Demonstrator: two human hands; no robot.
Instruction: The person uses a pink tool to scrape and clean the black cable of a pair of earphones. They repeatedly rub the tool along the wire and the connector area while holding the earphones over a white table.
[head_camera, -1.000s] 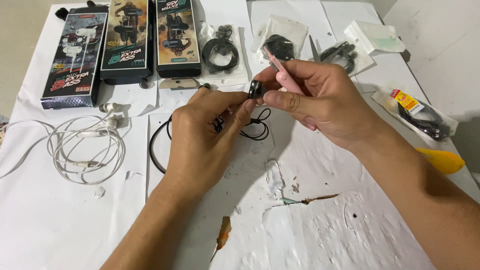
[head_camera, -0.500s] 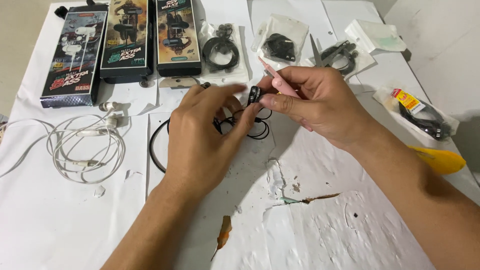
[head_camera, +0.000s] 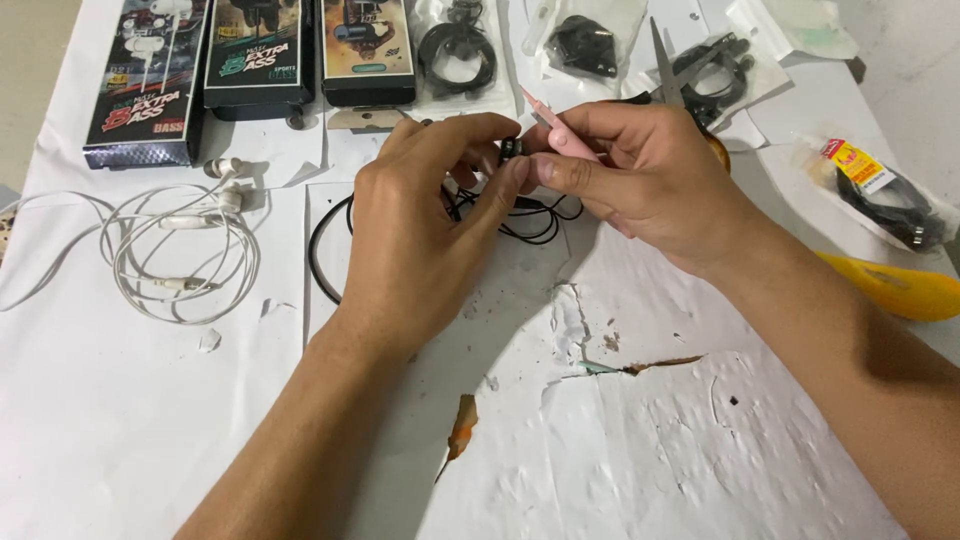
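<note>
My left hand (head_camera: 425, 215) pinches a small black earbud (head_camera: 511, 151) between thumb and fingertips, above the middle of the white paper-covered table (head_camera: 130, 420). Its black cable (head_camera: 330, 255) loops out under my palm and coils below my fingers. My right hand (head_camera: 650, 180) meets the left at the earbud and grips a thin pink tool (head_camera: 556, 126), its tip pointing up and left. The two hands touch at the fingertips.
White earphones (head_camera: 180, 245) lie coiled at the left. Three earphone boxes (head_camera: 260, 50) stand along the far edge, beside bagged black cables (head_camera: 455, 55) and scissors (head_camera: 665, 60). A yellow object (head_camera: 900, 290) and a plastic bag (head_camera: 880, 190) lie at the right. The paper is torn (head_camera: 640, 365).
Both hands stay joined on the earbud. The pink tool has tilted slightly, and the view has shifted a little.
</note>
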